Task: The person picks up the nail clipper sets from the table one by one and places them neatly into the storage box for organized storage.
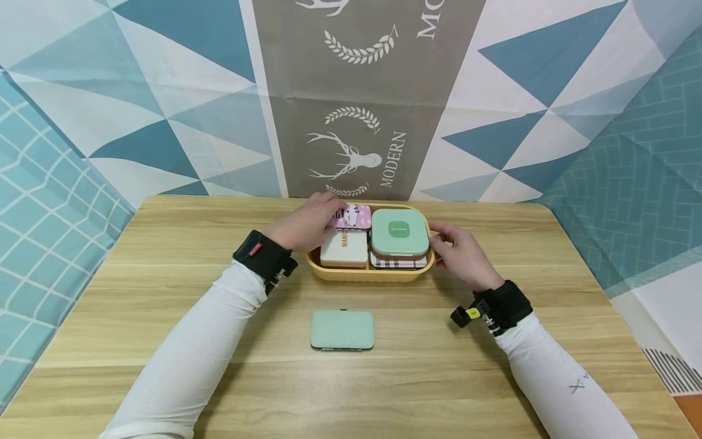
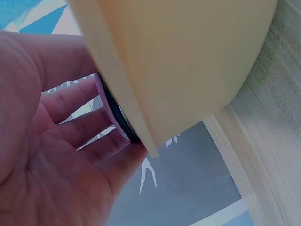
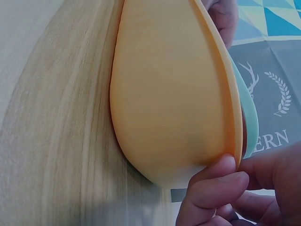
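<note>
A yellow oval basket [image 1: 364, 275] stands at the back of the table, filled with small cases. My left hand [image 1: 304, 224] reaches over its left end and grips a pink patterned case [image 1: 359, 216], lying at the back left over a white case [image 1: 344, 249]. The left wrist view shows that case's pink and black edge [image 2: 113, 110] between thumb and fingers, partly hidden by the basket wall. At the right end my right hand [image 1: 465, 253] pinches the basket rim [image 3: 237, 127] between thumb and fingers. Beside it sits a square mint-green case [image 1: 399, 244] on top of others.
A flat mint-green case [image 1: 342, 330] lies on the wooden table [image 1: 417, 378] in front of the basket. Directly behind the basket, a patterned cloth [image 1: 356, 91] with a deer print rises at the table's back edge.
</note>
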The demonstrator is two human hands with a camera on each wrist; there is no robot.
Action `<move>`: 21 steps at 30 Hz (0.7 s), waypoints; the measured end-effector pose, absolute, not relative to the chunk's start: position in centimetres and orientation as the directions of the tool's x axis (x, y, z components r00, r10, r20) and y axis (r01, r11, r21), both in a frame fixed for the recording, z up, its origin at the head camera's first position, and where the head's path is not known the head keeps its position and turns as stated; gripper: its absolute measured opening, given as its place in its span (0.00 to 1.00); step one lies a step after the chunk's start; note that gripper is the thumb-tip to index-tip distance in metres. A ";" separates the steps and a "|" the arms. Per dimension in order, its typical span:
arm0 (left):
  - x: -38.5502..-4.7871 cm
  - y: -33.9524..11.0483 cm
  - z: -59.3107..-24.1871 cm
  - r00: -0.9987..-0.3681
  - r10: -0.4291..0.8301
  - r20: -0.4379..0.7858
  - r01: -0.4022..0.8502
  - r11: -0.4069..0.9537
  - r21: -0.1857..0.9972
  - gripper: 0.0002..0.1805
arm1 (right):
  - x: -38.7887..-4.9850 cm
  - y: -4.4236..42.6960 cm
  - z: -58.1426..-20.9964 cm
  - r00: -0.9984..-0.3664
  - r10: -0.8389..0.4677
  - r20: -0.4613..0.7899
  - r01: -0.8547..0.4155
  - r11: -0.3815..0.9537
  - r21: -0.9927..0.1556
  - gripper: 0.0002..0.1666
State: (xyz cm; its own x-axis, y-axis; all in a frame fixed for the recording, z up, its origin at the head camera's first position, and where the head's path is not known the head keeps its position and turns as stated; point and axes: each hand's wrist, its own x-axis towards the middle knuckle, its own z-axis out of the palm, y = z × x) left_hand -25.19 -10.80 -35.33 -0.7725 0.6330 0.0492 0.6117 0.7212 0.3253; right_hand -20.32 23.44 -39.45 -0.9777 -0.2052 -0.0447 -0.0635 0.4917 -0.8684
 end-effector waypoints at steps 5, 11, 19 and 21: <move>-25.1 -10.7 -35.3 -0.772 0.634 0.049 0.612 0.719 0.329 0.25 | -20.3 23.5 -39.4 -0.976 -0.208 -0.067 -0.045 0.490 -0.871 0.27; -25.1 -10.8 -35.5 -0.767 0.639 0.057 0.619 0.713 0.328 0.25 | -20.3 23.5 -39.4 -0.974 -0.213 -0.072 -0.041 0.481 -0.876 0.28; -25.0 -10.9 -35.6 -0.762 0.646 0.048 0.620 0.706 0.342 0.26 | -20.3 23.5 -39.2 -0.972 -0.220 -0.078 -0.037 0.473 -0.880 0.27; -25.0 -10.9 -35.7 -0.762 0.646 0.038 0.616 0.706 0.349 0.26 | -20.3 23.5 -39.2 -0.972 -0.221 -0.085 -0.031 0.472 -0.881 0.28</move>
State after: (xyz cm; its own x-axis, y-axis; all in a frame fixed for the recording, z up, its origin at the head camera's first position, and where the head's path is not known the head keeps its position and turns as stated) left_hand -25.03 -10.89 -35.67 -0.7620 0.6464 0.0382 0.6164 0.7060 0.3487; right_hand -20.27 23.51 -39.17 -0.9716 -0.2211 -0.0846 -0.0307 0.4720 -0.8810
